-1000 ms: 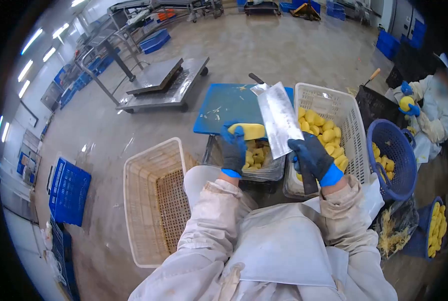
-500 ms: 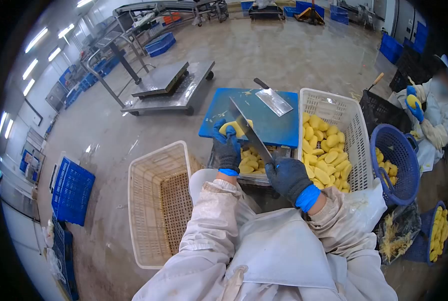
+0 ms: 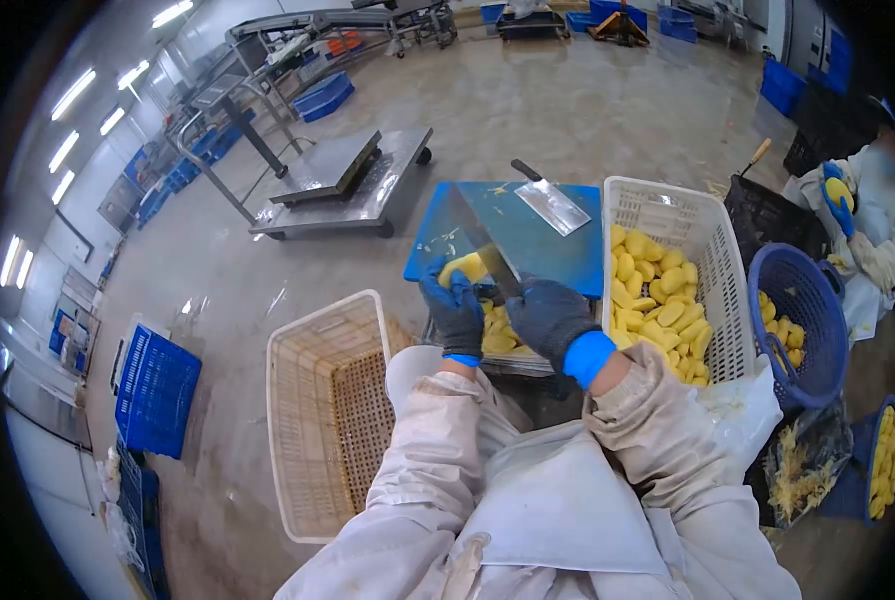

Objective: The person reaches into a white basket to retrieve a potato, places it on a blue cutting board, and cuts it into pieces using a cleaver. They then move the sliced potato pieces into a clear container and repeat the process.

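Observation:
A peeled yellow potato (image 3: 463, 268) sits in the fingers of my gloved left hand (image 3: 454, 318), close to the near left edge of the blue cutting board (image 3: 567, 258). My gloved right hand (image 3: 550, 318) is closed round the handle end of a broad knife (image 3: 495, 262), its blade slanting up and left beside the potato. Flat on the board lies a second knife, a cleaver (image 3: 553, 206) with a dark handle, with pale scraps near it. Below my hands, more peeled potatoes (image 3: 500, 332) fill a container under the board.
A white crate (image 3: 719, 250) of peeled potatoes stands right of the board; a second white crate (image 3: 307, 440) is at my left. Blue baskets (image 3: 835, 345) with potatoes stand farther right, near a gloved co-worker (image 3: 882, 215). A metal platform cart (image 3: 397, 175) stands ahead.
My right hand and the knife have moved left, nearer my left hand. The potato now shows at a steeper angle, less of it visible. The co-worker's blue glove has shifted.

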Tool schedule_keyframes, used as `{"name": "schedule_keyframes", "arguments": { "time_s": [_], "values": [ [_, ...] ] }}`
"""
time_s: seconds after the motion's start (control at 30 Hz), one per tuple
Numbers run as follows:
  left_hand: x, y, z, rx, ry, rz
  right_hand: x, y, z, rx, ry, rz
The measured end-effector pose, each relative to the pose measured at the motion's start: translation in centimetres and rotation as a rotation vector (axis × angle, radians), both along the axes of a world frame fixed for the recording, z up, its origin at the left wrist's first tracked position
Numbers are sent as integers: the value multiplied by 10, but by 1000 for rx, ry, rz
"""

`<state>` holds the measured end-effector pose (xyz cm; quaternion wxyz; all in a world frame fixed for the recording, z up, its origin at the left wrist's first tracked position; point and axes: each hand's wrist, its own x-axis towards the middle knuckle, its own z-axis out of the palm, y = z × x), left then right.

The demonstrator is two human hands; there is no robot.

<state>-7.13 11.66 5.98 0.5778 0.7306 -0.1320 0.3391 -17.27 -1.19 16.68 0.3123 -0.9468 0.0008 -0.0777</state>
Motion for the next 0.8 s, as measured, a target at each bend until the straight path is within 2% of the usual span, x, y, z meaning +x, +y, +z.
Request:
{"name": "schedule_keyframes", "arguments": {
  "time_s": [0.13, 0.2, 0.3, 0.37, 0.4, 0.47, 0.5, 0.57, 0.6, 0.67, 0.7, 0.73, 0.8],
  "values": [
    [19, 18, 1, -113, -66, -95, -4, -21, -4, 51, -11, -85],
    [14, 20, 12, -168, -20, -119, -13, -31, 4, 63, -19, -82],
    [12, 24, 23, -100, 19, -98, -23, -40, -1, 109, -79, -50],
    [16, 24, 27, -2, -80, -157, -26, -45, -12, 285, -123, 35],
    [16, 24, 28, 3, -80, -165, -31, -44, -12, 290, -125, 27],
    [18, 21, 35, 169, -113, -117, -38, -43, -7, 533, 1, 103],
    [18, 20, 41, 174, -116, -123, -34, -47, -19, 538, -4, 97],
    [19, 18, 51, 234, -214, -105, -23, -55, -41, -151, -709, 368],
    [23, 19, 53, 241, -221, -104, -27, -58, -41, -146, -718, 367],
    [33, 24, 54, 64, -170, -128, -45, -60, -39, 725, 292, 108],
    [36, 27, 56, 29, -178, -143, -51, -65, -52, 533, -44, 293],
    [39, 30, 57, 36, -184, -136, -56, -70, -62, 539, -49, 302],
    [41, 31, 59, -127, -146, -242, -74, -73, -39, 1072, 349, -30]
  ]
}}
